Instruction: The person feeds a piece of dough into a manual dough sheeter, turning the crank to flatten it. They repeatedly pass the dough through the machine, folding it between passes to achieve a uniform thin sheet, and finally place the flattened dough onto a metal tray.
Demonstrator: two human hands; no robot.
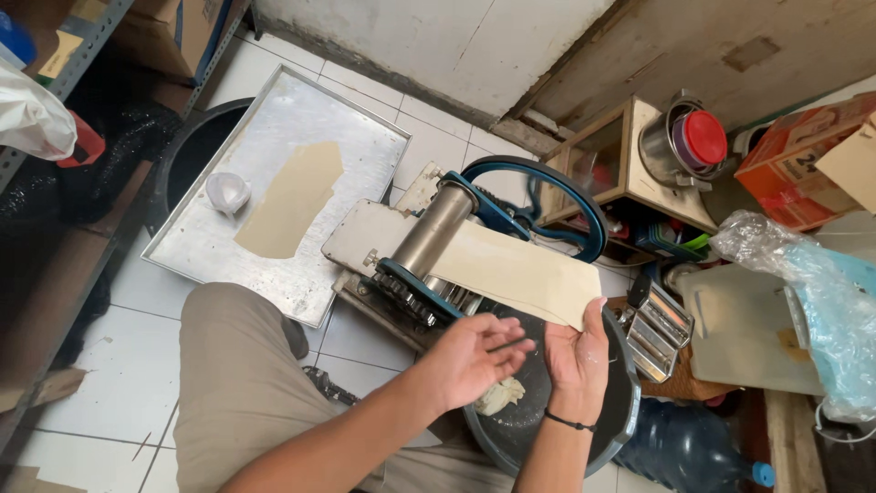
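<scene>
**Two hands at a dough roller on a tiled floor**

Seen from above, a person sits on a white tiled floor in front of a hand-cranked dough roller (pixel 429 260) with a steel cylinder and a blue wheel. A long, flat sheet of pale dough (pixel 516 269) lies over the roller and hangs off its near side toward the person.

The right hand (pixel 577 351) is just in front of the roller, palm turned inward, fingers loosely open — its fingertips touch the hanging end of the sheet, supporting it rather than gripping it. The left hand (pixel 465 356) hovers beside it, also in front of the roller, fingers spread and holding nothing.

Below both hands, at the foot of the roller, sits a dark round basin (pixel 613 415) with a small lump of dough (pixel 500 394) inside.

Left of the roller, a metal tray (pixel 347 155) rests on a black bucket — on it lie a second dough sheet (pixel 292 199) and a small white bag (pixel 226 192). Right of the roller stands a small steel pasta cutter (pixel 659 327).
</scene>
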